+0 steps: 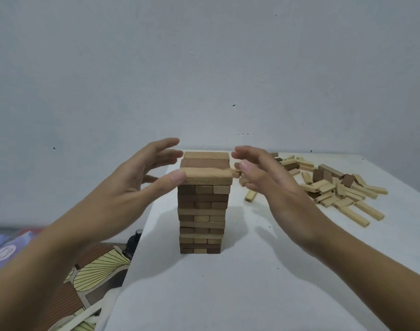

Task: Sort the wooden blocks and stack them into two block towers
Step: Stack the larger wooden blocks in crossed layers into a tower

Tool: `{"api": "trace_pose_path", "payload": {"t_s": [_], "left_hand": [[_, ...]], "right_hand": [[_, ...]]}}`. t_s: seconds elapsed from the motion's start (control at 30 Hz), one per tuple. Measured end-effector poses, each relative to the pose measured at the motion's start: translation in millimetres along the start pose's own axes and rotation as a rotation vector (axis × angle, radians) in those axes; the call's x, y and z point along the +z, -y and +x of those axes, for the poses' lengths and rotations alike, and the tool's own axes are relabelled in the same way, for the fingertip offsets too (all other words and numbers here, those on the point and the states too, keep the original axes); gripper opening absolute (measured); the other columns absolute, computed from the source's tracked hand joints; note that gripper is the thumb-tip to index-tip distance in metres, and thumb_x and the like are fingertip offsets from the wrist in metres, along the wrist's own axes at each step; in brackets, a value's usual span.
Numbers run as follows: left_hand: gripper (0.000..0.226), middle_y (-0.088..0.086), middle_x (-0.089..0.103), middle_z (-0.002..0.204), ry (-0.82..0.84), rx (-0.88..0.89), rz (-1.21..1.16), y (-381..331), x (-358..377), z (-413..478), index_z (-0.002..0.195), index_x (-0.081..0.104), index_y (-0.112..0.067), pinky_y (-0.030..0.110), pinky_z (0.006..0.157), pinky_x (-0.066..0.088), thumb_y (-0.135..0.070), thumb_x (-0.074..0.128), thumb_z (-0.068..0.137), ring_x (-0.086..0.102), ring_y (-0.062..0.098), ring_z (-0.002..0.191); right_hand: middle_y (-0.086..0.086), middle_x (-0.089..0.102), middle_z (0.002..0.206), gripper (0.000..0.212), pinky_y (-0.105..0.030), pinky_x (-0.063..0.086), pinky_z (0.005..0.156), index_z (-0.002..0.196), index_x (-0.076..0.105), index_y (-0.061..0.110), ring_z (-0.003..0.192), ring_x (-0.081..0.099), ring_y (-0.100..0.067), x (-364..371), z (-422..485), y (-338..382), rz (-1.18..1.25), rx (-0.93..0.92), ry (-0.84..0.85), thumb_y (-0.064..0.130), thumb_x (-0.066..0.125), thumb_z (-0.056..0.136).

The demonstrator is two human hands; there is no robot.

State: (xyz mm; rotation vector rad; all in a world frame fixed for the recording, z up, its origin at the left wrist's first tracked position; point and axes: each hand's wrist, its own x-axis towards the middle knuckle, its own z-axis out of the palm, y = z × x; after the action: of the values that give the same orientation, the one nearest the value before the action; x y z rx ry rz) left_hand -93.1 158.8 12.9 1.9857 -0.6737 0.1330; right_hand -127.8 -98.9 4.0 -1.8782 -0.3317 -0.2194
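One block tower (202, 216) of mixed dark and pale layers stands upright mid-counter (252, 283). Our left grip (135, 185) is spread apart, its thumb touching the top front block (207, 179). Our right grip (276, 189) hovers, fingers apart, just beside the top. Loose blocks (335, 187) lie scattered at far right.

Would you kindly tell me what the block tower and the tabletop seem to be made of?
The tower: unpainted matt wood in pale and darker brown, faint grain on the top blocks. The tabletop: smooth matt white, possibly laminate or painted board; the material is unclear.
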Motion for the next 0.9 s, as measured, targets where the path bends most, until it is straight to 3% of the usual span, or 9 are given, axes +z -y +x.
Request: {"api": "trace_pose_path", "payload": {"t_s": [0.07,0.17,0.33,0.47,0.57,0.73,0.9], "left_hand": [[0.075,-0.035,0.053,0.14,-0.08,-0.047,-0.074,-0.1,12.2,-10.1,0.144,0.045,-0.051,0.037,0.115,0.037,-0.08,0.054,0.075,0.044,-0.012,0.134],[0.078,-0.035,0.05,0.143,-0.165,-0.12,-0.218,-1.3,27.2,-21.2,0.145,0.049,-0.047,0.042,0.121,0.027,-0.08,0.058,0.075,0.04,-0.014,0.136],[0.069,-0.044,0.047,0.14,-0.218,-0.159,-0.282,-9.1,46.0,-27.2,0.148,0.045,-0.048,0.025,0.114,0.027,-0.065,0.06,0.083,0.037,-0.024,0.13],[0.058,-0.039,0.051,0.14,-0.177,-0.119,-0.276,-15.0,53.1,-26.9,0.144,0.042,-0.051,0.025,0.111,0.028,-0.056,0.066,0.091,0.042,-0.021,0.129],[0.053,-0.038,0.045,0.146,-0.185,-0.092,-0.211,-15.8,55.4,-26.4,0.14,0.04,-0.057,0.031,0.118,0.026,-0.057,0.054,0.089,0.035,-0.017,0.137],[0.062,-0.033,0.048,0.146,-0.165,-0.06,-0.192,-15.7,56.5,-25.7,0.154,0.038,-0.041,0.038,0.122,0.024,-0.053,0.049,0.093,0.037,-0.013,0.139],[0.056,-0.03,0.047,0.149,-0.162,-0.031,-0.165,-10.2,54.6,-24.9,0.152,0.042,-0.038,0.041,0.123,0.024,-0.045,0.046,0.097,0.037,-0.01,0.141]], "right_hand": [[0.038,0.048,0.143,0.061,-0.034,0.031,0.122,0.144,0.048,0.052,0.136,0.04,0.015,7.6,-7.1,-0.3,0.035,0.072,-0.008,0.076,0.049,0.088],[0.041,0.033,0.153,0.076,-0.035,0.019,0.128,0.152,0.036,0.055,0.145,0.025,0.014,18.6,-13.4,2.8,0.056,0.136,0.009,0.078,0.038,0.08],[0.042,0.017,0.159,0.066,-0.021,0.006,0.124,0.159,0.021,0.05,0.143,0.008,0.024,28.9,-16.2,7.3,0.06,0.137,-0.001,0.068,0.034,0.097],[0.039,0.011,0.162,0.066,-0.017,0.005,0.118,0.161,0.015,0.048,0.146,0.003,0.021,33.9,-17.4,7.9,0.07,0.14,0.016,0.066,0.033,0.099],[0.038,0.011,0.163,0.068,-0.023,0.003,0.125,0.162,0.012,0.045,0.147,0.002,0.02,37.9,-18.4,7.9,0.098,0.137,0.031,0.065,0.033,0.1],[0.036,0.011,0.164,0.07,-0.03,0.004,0.129,0.163,0.01,0.041,0.148,0.001,0.019,43.6,-17.8,8.3,0.102,0.12,0.031,0.064,0.032,0.1],[0.033,0.012,0.165,0.067,-0.022,0.004,0.126,0.163,0.01,0.042,0.148,0.003,0.017,43.4,-18.4,10.0,0.087,0.131,0.028,0.061,0.03,0.102]]}}
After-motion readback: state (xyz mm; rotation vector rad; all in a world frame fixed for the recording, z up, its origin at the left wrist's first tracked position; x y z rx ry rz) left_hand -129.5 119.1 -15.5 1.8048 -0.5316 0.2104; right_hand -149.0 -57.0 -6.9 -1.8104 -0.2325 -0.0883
